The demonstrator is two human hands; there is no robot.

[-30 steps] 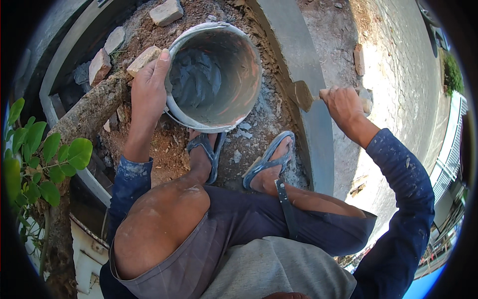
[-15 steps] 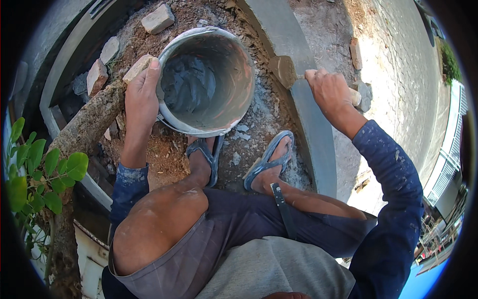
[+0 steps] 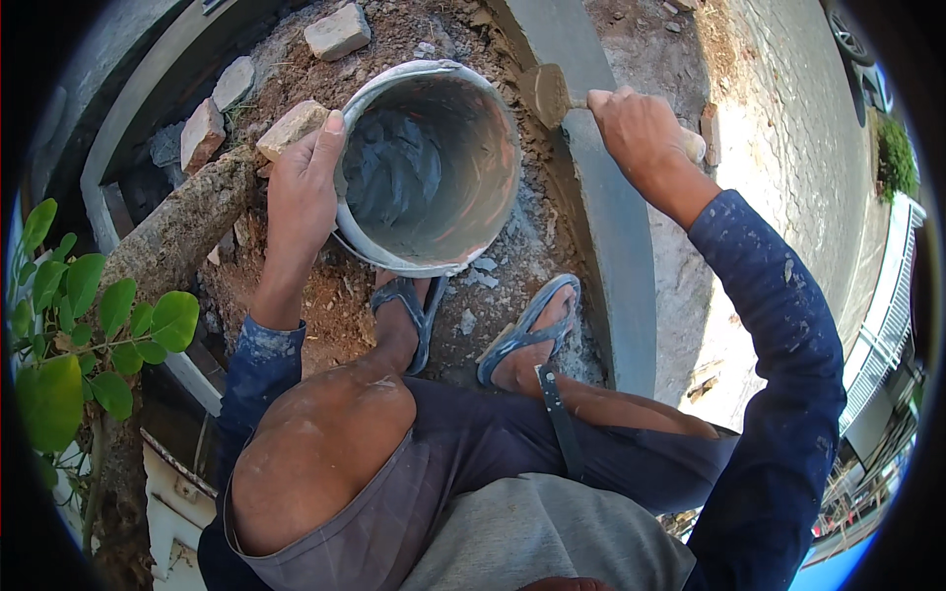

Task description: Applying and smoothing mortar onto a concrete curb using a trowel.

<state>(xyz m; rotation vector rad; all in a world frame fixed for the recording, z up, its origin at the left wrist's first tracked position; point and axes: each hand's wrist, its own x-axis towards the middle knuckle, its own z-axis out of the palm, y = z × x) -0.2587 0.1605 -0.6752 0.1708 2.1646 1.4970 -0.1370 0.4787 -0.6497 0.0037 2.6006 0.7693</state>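
My left hand (image 3: 304, 192) grips the left rim of a mortar-smeared bucket (image 3: 483, 148), its thumb over the edge. Wet grey mortar (image 3: 394, 167) lies inside the bucket, which tips so that its mouth faces me. In my right hand (image 3: 641, 143) is a trowel (image 3: 545, 96), fingers wrapped round its light handle. The trowel's blade, coated with mortar, sits at the near-left edge of a smooth grey concrete curb (image 3: 621, 266). Whether the blade presses on the edge is hard to see.
Broken bricks (image 3: 202, 136) lie on soil left of the bucket, beside a rough tree trunk (image 3: 182, 222). Green leaves (image 3: 113, 305) hang at the left. My sandaled feet (image 3: 537, 330) stand between bucket and curb. Sunlit paving (image 3: 788, 148) stretches off right.
The trowel has slid farther away along the curb's left edge with my right hand. My left hand keeps its hold on the bucket rim; the whole view has shifted slightly.
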